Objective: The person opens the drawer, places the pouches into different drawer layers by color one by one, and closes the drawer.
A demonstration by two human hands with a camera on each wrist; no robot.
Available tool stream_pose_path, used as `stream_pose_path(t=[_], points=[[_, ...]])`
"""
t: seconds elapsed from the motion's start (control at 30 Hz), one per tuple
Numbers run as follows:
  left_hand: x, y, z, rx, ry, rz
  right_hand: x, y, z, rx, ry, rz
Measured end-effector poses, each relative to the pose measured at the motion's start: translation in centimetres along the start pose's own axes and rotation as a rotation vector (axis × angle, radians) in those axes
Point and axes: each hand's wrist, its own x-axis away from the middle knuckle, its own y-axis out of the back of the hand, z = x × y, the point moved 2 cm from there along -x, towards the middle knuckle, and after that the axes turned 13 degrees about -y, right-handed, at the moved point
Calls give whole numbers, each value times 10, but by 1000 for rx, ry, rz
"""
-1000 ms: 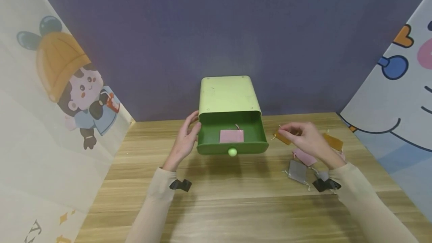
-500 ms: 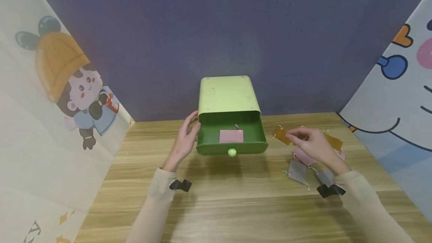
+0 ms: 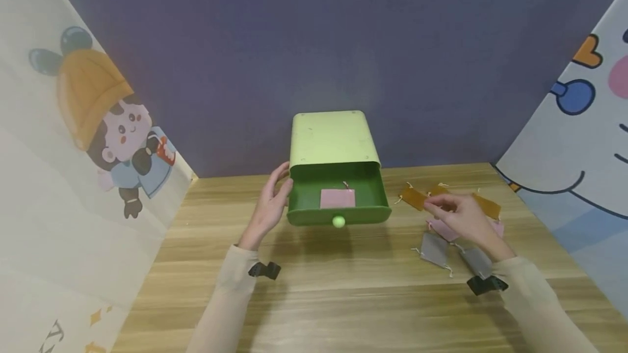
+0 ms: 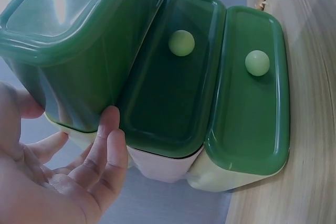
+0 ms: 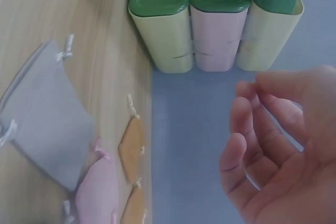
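Observation:
A small cabinet of stacked drawers has a light yellow-green top (image 3: 334,138) in the head view. Its top green drawer (image 3: 338,215) is pulled out, with a pink drawstring pouch (image 3: 337,199) lying inside. My left hand (image 3: 269,205) rests against the cabinet's left side, fingertips touching around the open drawer's side in the left wrist view. Over the loose pouches hovers my right hand (image 3: 461,215), its thumb near the loosely bent fingers and nothing seen between them. Beneath and around it lie a mustard pouch (image 3: 413,199), a pink pouch (image 3: 443,229) and a grey pouch (image 3: 434,249).
Two lower drawers with round knobs, one knob (image 4: 257,63) nearest the table, are shut. Another grey pouch (image 3: 475,261) and a mustard pouch (image 3: 488,206) lie farther right on the wooden table (image 3: 343,315). A blue-grey wall (image 3: 333,42) stands behind the cabinet.
My right hand has moved rightward and a little toward me, away from the leftmost mustard pouch, uncovering more of it. My left hand and the drawer have stayed put.

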Motion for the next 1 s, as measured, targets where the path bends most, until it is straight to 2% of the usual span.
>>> stream_pose_path(t=[0.17,0.53,0.87,1.0], points=[[-1,-1,1,4,-6,2,4,2,-10,1,-20,8],[0,-1,1,9,2,7,10,0,-39,83,-101,16],[0,0,-2,11,2,8,9,-3,-54,77,-78,-28],[1,1,-2,4,0,7,8,-3,-59,88,-103,-43]])
